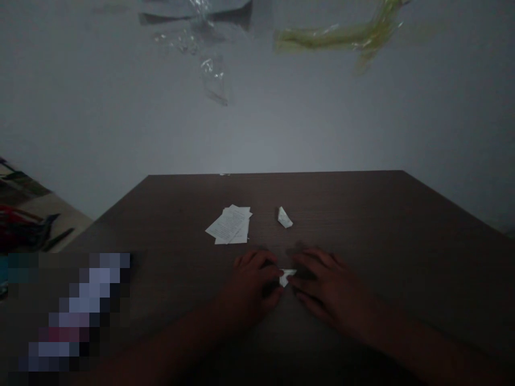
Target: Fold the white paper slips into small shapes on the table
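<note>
A small folded piece of white paper (286, 277) lies on the dark brown table between my two hands. My left hand (251, 284) is at its left side, fingers curled, with the index fingertip and thumb closing on the paper's left edge. On the other side, my right hand (336, 289) has its fingers spread over the table, and one fingertip touches the paper's right edge. Farther back is another folded paper piece (285, 217). Left of that lies a loose stack of printed paper sheets (231, 225). Dim light makes the fingertips hard to see.
The brown table (341, 203) meets a pale wall (257, 128) at its far edge. Clear tape (213, 80) and yellowish tape (333, 40) stick to the wall. A blurred-out pixelated patch (88, 300) covers the left front. Reddish and dark items (24, 228) sit beyond the table's left side.
</note>
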Tool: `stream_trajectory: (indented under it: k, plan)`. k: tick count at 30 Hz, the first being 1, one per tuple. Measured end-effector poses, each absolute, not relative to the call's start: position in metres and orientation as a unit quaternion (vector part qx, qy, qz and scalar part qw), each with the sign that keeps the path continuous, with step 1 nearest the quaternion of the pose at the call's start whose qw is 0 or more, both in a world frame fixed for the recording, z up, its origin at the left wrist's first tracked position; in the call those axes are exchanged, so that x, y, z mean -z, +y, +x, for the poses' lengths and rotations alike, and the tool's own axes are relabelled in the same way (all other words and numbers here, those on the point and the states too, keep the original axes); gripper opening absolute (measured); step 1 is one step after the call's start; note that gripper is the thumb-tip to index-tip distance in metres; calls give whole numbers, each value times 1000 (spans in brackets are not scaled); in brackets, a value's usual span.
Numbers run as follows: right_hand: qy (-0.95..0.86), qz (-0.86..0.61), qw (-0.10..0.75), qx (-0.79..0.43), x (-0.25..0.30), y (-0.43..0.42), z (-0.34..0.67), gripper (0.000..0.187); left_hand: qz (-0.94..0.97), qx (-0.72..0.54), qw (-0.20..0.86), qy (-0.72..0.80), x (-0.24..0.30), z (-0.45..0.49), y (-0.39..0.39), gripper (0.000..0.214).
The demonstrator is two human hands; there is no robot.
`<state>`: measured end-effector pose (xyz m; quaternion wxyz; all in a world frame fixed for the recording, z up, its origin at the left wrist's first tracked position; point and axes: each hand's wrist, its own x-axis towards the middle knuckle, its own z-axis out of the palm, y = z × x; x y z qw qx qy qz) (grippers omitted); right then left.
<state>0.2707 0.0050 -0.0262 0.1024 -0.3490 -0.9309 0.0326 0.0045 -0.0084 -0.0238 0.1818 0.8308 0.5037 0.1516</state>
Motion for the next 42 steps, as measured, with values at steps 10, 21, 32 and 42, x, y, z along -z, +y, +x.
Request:
stream_trajectory:
  k: [10,21,32,42]
  plan:
    - [-907,-411,89,24,24,7,275,27,835,-152,182,497,23,6,-9,32]
    - [-938,-295,178,-43,28,17,275,38,843,-176,155,483,29,5,-7,36]
    - [-958,-204,190,-66,34,35,281,32,852,-157,155,474,23,4,-4,35]
    - [-961,-203,168,-86,28,32,285,31,850,-151,163,477,14,7,-7,36]
